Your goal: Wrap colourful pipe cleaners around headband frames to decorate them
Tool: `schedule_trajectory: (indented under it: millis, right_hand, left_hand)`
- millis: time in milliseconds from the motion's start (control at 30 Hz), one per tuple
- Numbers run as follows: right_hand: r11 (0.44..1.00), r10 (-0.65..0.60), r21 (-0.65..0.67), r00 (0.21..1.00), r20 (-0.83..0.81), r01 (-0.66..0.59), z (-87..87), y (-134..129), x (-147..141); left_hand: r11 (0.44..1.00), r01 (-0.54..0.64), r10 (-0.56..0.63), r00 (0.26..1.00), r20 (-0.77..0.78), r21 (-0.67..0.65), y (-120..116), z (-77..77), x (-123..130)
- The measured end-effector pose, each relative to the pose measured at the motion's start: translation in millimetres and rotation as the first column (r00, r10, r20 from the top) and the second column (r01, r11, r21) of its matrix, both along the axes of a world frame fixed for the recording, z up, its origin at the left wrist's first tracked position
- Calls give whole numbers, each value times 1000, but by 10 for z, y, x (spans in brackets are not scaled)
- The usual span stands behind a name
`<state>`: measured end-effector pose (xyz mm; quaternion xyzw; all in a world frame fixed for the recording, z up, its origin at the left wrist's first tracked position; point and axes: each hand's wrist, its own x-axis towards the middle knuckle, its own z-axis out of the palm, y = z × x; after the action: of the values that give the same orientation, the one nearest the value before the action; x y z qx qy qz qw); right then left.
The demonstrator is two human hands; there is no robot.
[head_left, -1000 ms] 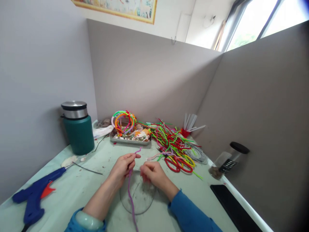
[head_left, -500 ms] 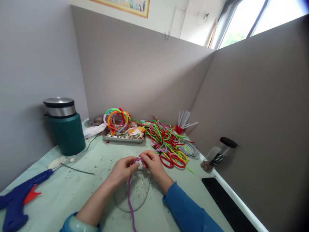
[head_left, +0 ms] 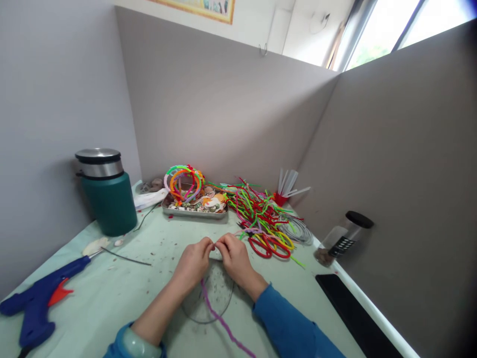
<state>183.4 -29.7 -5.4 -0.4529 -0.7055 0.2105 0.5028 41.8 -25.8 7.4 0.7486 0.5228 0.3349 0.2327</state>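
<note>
My left hand [head_left: 194, 261] and my right hand [head_left: 234, 256] meet above the table, thumb and fingertips pinched closed and almost touching. From under my left hand a fuzzy purple pipe cleaner [head_left: 222, 320] trails down toward the front edge of the view. A thin grey wire ring [head_left: 199, 320] hangs below both hands. Its upper part runs behind my fingers, and my right hand seems to grip it there. What lies right between the fingertips is mostly hidden.
Behind stands a metal tray [head_left: 194, 215] of shells and colourful rings. Pipe cleaners [head_left: 257, 206] and red-handled scissors [head_left: 270, 247] lie to its right. A green flask [head_left: 108, 199] and blue glue gun [head_left: 48, 298] are left; a clear jar [head_left: 345, 238] and black strip [head_left: 354, 313] right.
My fingertips have come closer together, covering the purple bit that showed between them. The pipe cleaner's loose end has swung right. The whole view has shifted slightly.
</note>
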Motion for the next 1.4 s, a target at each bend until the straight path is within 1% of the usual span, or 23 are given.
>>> schedule_trajectory:
  millis: [33,100,167,200,233,267,300,367,433,533,633,700,767,867,1000,1067,1133,1200,1233,1300,1333,1367,1400]
  right_hand:
    - [1000,9,-15,1000,-10,-9,14,-3,10]
    - [990,67,-121,993,-98,-79,36,5,33]
    - [951,137,-243,966,-218,-189,52,23,54]
    - [927,165,-286,949,-270,-242,58,33,62]
    - [907,182,-311,931,-317,-283,63,43,67]
    - [894,187,-323,915,-357,-309,65,52,69]
    - [888,184,-327,901,-392,-324,64,60,69]
    - [889,158,-332,891,-425,-315,52,76,67]
    - [903,125,-333,906,-404,-273,28,86,60]
    - [933,104,-297,943,-317,-203,-15,85,44]
    - [960,86,-242,969,-233,-143,-52,72,22]
    - [965,77,-229,977,-199,-123,-69,69,10]
    - [962,70,-247,978,-195,-118,-78,76,3]
    - [941,57,-310,968,-244,-134,-80,98,2]
    - [902,40,-388,932,-361,-189,-83,129,5]
    - [891,45,-393,907,-418,-226,-79,135,14]
    - [872,64,-393,863,-500,-292,-60,127,30]
    - [811,98,-401,775,-625,-426,-24,108,49]
    - [766,114,-398,716,-688,-505,-4,97,56]
    - [682,127,-378,610,-782,-626,31,81,65]
    - [669,122,-372,589,-799,-643,41,79,68]
    - [681,113,-374,596,-795,-629,47,83,71]
    - [713,97,-380,619,-779,-589,47,91,77]
  left_hand:
    - [1000,25,-25,1000,17,-15,7,5,-10]
    - [984,139,-126,985,120,-110,16,22,-35]
    - [919,296,-212,928,307,-260,24,31,-58]
    - [873,362,-217,888,404,-326,28,29,-66]
    - [834,404,-194,852,486,-375,33,22,-72]
    - [811,422,-156,824,545,-406,38,11,-74]
    - [802,421,-116,806,581,-423,43,0,-73]
    - [813,385,-50,793,607,-437,48,-17,-66]
    - [829,349,-14,793,608,-437,44,-19,-52]
    - [840,319,2,808,590,-439,35,-8,-35]
    - [859,267,-3,855,519,-436,50,-16,-42]
    - [893,197,4,895,445,-404,78,-35,-58]
    - [942,152,-28,924,381,-298,105,-44,-71]
    - [977,80,-29,969,247,-200,108,-17,-75]
    - [988,4,10,996,88,-152,77,38,-70]
    - [988,-3,16,997,77,-156,80,39,-73]
    - [982,43,-20,992,128,-185,91,29,-76]
    - [955,137,-76,970,231,-264,92,28,-74]
    - [926,191,-94,952,291,-326,85,33,-69]
    - [842,275,-80,914,397,-465,59,47,-58]
    - [805,302,-59,897,438,-511,44,54,-52]
    - [776,320,-32,880,474,-543,31,57,-48]
    - [758,337,-4,859,512,-559,21,57,-46]
